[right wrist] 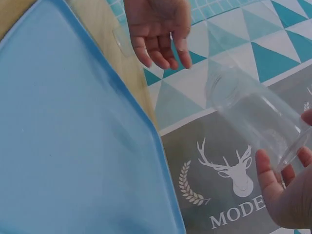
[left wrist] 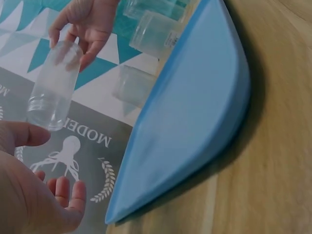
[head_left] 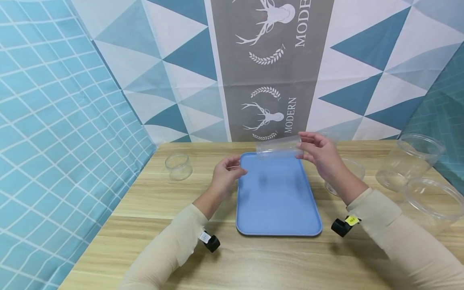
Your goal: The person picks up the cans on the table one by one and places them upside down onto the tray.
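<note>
My right hand (head_left: 320,156) grips one end of a clear, see-through cylindrical jar (head_left: 278,146), its fingers and thumb around that end. The jar is held sideways above the far end of a blue tray (head_left: 279,205), its other end pointing left. A ridged neck (left wrist: 43,105) shows at the free end in the left wrist view. Over the tray's left edge hovers my left hand (head_left: 225,174), fingers loosely bent, holding nothing. In the right wrist view the left hand (right wrist: 158,29) stands apart from the jar.
A small clear round container (head_left: 179,168) stands at the table's left. Right of the tray, a clear container (head_left: 357,167) is partly hidden by my right forearm. Farther right stand a large clear jar (head_left: 411,163) and a clear round piece (head_left: 433,197). A patterned cloth backs the wooden table (head_left: 264,262).
</note>
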The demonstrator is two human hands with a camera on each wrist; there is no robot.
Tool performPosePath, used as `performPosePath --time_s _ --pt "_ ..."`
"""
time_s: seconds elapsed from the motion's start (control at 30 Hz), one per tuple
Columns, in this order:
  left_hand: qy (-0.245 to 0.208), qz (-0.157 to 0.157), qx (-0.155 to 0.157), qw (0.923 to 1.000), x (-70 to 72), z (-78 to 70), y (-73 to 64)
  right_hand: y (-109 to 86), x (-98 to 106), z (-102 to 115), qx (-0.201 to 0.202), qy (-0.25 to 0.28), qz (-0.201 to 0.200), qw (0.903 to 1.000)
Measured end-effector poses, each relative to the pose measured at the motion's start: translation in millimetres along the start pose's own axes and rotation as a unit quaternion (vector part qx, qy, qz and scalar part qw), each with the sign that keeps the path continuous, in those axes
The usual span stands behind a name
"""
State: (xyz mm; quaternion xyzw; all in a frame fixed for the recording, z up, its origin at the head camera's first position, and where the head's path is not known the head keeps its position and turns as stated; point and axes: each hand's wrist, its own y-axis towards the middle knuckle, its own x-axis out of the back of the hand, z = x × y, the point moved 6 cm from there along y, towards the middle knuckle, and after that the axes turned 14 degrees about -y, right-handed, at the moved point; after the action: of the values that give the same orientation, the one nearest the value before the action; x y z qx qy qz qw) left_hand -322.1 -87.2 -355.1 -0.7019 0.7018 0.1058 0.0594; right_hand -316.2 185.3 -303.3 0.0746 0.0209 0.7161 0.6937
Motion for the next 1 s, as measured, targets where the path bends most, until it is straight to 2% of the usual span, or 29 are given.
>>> performPosePath --time_s 0.23,0.33,0.5,0.7,0.87,1.0 --pt "0.064 -0.01 0.014 0.9978 10.9 5.8 -2.1 4.9 5.7 3.5 -0.031 -0.088 -0.014 0.9955" --pt "0.083 -0.015 0.023 0.9962 14.2 9.4 -2.3 6.3 6.5 4.2 -0.043 -0.127 -0.014 0.9908" --pt "0.105 -0.022 0.046 0.9931 17.1 14.4 -2.9 8.4 9.2 4.9 -0.054 -0.164 -0.023 0.9847" --pt "0.116 -0.017 0.095 0.9886 20.6 21.3 -5.1 10.8 10.4 6.6 -0.058 -0.18 -0.026 0.9815" --pt "0.125 -0.009 0.147 0.9812 24.6 31.5 -6.1 13.9 11.8 9.2 -0.048 -0.204 -0.027 0.9773" --pt "0.142 0.01 0.174 0.9743 25.1 36.5 -7.1 16.3 14.5 10.3 -0.047 -0.223 -0.033 0.973"
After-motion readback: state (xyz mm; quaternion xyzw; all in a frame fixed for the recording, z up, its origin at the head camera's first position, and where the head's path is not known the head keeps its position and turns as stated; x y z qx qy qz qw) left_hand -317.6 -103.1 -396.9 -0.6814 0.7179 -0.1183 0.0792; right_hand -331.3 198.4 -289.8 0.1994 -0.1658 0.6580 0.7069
